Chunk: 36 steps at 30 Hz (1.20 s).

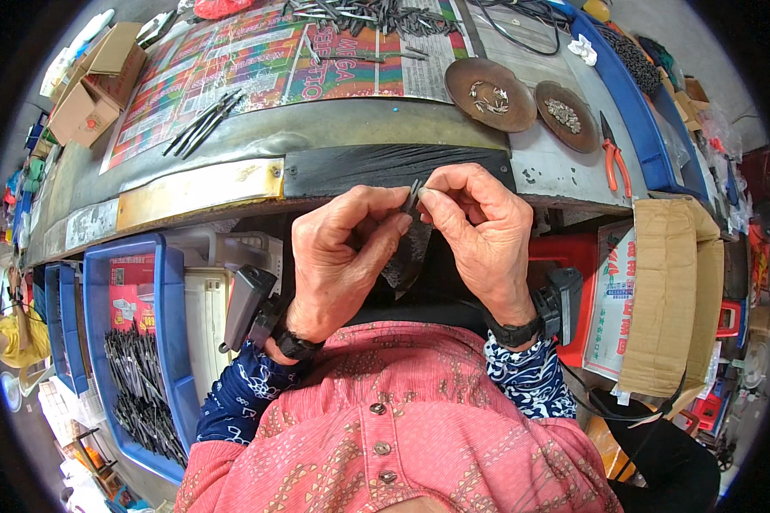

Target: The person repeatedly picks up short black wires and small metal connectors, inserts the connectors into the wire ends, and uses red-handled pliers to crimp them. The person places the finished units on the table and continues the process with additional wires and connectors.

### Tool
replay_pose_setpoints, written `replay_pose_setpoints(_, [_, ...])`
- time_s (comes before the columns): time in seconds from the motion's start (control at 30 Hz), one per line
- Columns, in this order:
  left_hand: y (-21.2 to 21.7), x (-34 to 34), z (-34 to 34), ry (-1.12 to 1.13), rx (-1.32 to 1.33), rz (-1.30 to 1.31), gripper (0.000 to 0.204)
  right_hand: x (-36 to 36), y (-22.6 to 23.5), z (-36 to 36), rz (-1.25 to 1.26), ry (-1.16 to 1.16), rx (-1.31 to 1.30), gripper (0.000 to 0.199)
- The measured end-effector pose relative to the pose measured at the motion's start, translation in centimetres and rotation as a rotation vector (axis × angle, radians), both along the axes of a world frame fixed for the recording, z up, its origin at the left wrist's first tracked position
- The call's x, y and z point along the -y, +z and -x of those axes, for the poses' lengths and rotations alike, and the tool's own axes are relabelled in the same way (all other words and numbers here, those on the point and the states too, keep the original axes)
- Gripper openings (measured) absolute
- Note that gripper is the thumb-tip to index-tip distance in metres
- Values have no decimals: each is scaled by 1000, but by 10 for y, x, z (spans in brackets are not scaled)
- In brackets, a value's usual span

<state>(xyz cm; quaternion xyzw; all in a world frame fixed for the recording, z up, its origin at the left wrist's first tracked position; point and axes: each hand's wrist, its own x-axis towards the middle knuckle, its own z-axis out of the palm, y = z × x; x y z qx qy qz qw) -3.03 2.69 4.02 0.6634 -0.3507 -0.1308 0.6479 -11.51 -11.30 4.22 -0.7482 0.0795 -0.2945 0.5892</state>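
My left hand [342,256] is closed, its thumb and forefinger pinching a slim black piece [413,197] in front of my chest, near the table's front edge. My right hand [485,235] meets it from the other side with thumb and fingertips pressed together at the piece. Whatever those right fingertips hold is too small to name. On the table beyond, a few slim black pieces [204,124] lie side by side at the left. Two brown round dishes [509,77] stand at the right; small slender metal parts lie in one, tiny silvery parts [565,115] in the other.
Red-handled pliers [616,162] lie at the table's right. A heap of black pieces [376,15] covers printed sheeting at the back. Blue bins flank me; the left bin [178,342] holds many black pieces. Cardboard boxes [672,299] stand at right and far left.
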Motion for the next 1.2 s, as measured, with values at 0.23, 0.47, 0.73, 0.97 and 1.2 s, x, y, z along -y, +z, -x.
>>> replay_pose_setpoints(0.23, [2, -1, -3, -58, -17, 3, 14, 5, -1, -1, -278, 95, -19, 9])
replay_pose_setpoints(0.47, [1, 1, 1, -143, -126, 64, 19, 9, 0, -2, -429, 167, -47, 13])
replay_pose_setpoints(0.73, [9, 21, -5, 20, 312, 42, 23, 9, 10, 0, -327, 87, -20, 11])
replay_pose_setpoints(0.97, [11, 30, -16, 88, 637, 19, 20, 20, 15, -4, -160, 20, -82, 9])
replay_pose_setpoints(1.2, [4, 24, -37, 94, 553, -5, 24, 54, 34, -25, 319, -116, -142, 7])
